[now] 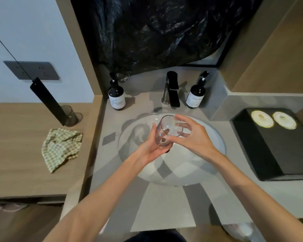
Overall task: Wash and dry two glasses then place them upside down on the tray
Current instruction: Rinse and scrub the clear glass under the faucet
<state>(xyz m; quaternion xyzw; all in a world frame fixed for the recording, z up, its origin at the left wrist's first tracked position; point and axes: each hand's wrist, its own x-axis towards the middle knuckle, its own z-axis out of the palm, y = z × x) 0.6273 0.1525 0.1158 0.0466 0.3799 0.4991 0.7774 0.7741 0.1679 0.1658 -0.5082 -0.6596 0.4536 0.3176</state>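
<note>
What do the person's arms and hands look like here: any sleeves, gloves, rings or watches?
Both forearms are bare right down to the bottom of the picture, so no sleeves show. The left hand and right hand wear no gloves. No ring, watch or bracelet shows on either.

Grey counter (164, 210): bottles (116, 98), tray (276, 147).

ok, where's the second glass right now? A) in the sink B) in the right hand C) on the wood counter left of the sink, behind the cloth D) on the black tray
C: the second glass stands on the wood counter, behind the cloth.
</note>
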